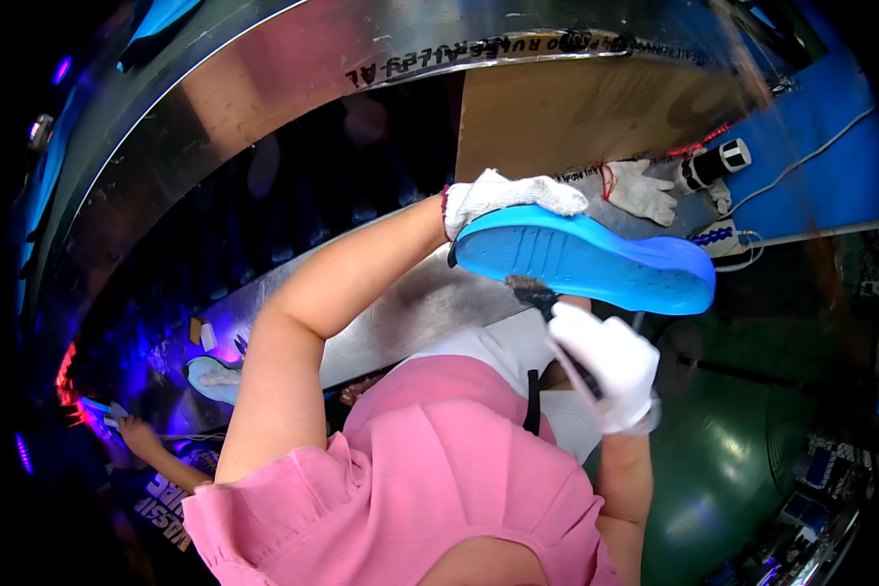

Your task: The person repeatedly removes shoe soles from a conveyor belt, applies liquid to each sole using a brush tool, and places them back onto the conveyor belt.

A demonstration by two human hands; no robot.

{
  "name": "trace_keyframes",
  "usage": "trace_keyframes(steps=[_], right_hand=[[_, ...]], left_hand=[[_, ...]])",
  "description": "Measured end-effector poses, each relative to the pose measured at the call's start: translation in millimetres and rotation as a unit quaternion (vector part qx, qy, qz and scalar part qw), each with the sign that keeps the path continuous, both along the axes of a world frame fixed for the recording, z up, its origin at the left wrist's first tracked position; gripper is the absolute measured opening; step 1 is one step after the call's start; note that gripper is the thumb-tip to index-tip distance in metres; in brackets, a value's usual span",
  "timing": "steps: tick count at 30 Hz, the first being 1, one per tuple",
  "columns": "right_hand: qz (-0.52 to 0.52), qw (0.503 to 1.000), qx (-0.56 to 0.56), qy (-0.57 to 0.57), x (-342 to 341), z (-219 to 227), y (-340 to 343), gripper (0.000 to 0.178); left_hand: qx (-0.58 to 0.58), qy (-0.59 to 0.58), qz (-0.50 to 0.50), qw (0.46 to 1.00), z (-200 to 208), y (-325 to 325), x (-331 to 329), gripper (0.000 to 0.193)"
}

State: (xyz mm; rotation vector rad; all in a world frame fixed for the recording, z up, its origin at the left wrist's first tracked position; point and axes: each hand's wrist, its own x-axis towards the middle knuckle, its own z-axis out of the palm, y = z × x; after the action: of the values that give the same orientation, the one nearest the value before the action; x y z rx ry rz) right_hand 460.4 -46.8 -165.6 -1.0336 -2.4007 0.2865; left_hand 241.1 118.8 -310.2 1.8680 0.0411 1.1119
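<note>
The left hand [513, 197] pinches a blue sole [591, 256] between its fingers near the counter [386, 322], the right hand [610, 361] grips a brush [529, 293] by its edge, and brushing seems underway, though what's left I can't tell.

The bare left arm [278, 400] bends at the elbow [301, 327], its forearm [381, 256] slanting up and to the right. The left grip in a white knitted glove [513, 195] lies nearly level, fingers close together and pointing right, clasped. The bare right forearm [625, 479] stands almost upright, and the white-gloved right grip [606, 366] leans leftward, fingers curled closed.
</note>
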Motion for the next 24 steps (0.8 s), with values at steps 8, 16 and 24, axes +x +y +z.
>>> trace_keyframes(steps=[8, 16, 24], right_hand=[[0.023, 0.995, 0.054, -0.081, 4.1, 12.9, 1.3, 0.032], [0.007, 0.998, 0.051, -0.045, 8.9, 20.2, 1.1, 0.030], [0.016, 0.994, 0.107, -0.034, 23.3, 19.3, 4.5, 0.033]], left_hand=[[-0.218, 0.115, -0.040, 0.968, 39.5, -10.4, -23.6, 0.040], [-0.038, 0.073, 0.068, 0.994, 79.4, -24.1, -28.6, 0.032], [-0.469, 0.208, 0.163, 0.843, 150.8, -53.4, -21.9, 0.033]])
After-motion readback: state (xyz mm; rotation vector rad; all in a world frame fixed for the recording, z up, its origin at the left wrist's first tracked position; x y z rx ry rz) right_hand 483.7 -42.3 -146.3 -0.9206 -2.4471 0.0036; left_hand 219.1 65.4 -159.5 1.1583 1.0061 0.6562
